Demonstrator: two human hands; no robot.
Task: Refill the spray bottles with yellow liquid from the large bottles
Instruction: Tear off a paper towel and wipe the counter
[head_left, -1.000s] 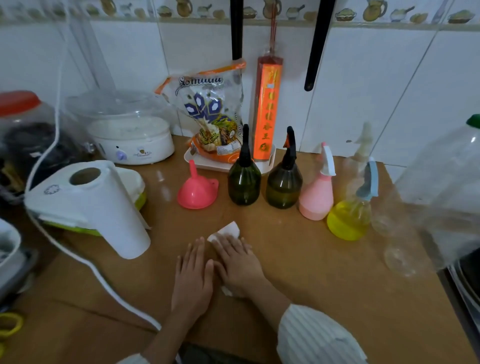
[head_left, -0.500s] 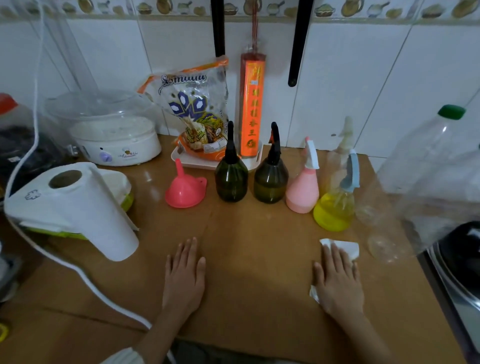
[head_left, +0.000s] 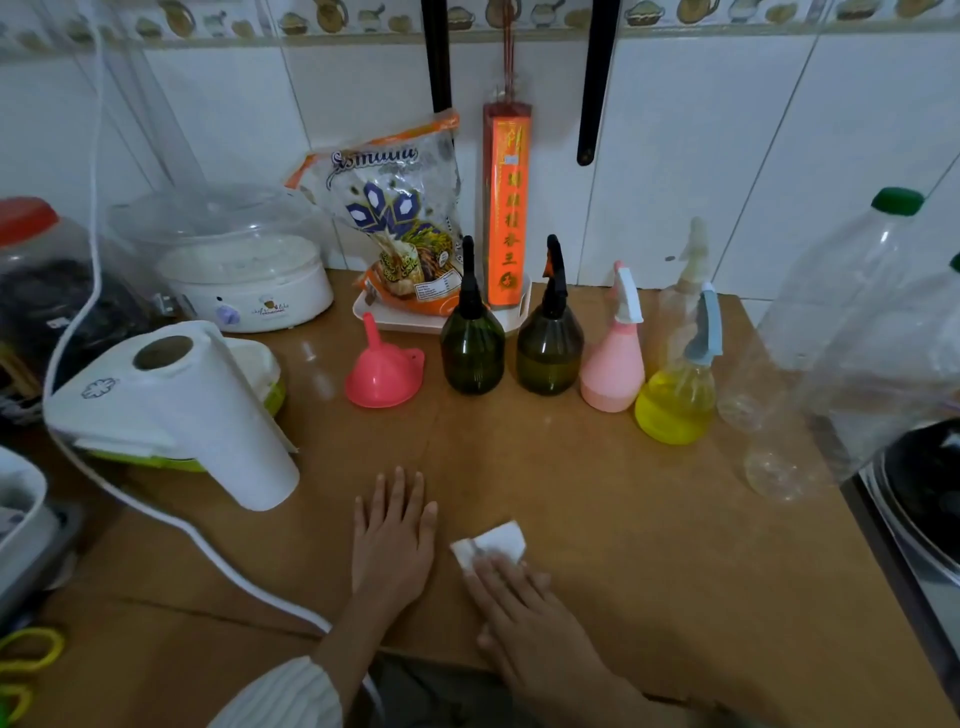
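Wiping likely spills, right hand (head_left: 511, 587) presses a paper towel (head_left: 493, 543) flat-fingered on the tabletop (head_left: 623, 519), left hand (head_left: 392, 540) splayed empty at nine o'clock as brace; spray bottles (head_left: 675, 400) lined at twelve, large bottles (head_left: 852, 322) at two.

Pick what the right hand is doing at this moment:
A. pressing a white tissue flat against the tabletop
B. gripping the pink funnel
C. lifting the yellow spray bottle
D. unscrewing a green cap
A: the right hand lies with straight fingers on the white tissue on the tabletop, well away from the pink funnel and the yellow spray bottle.
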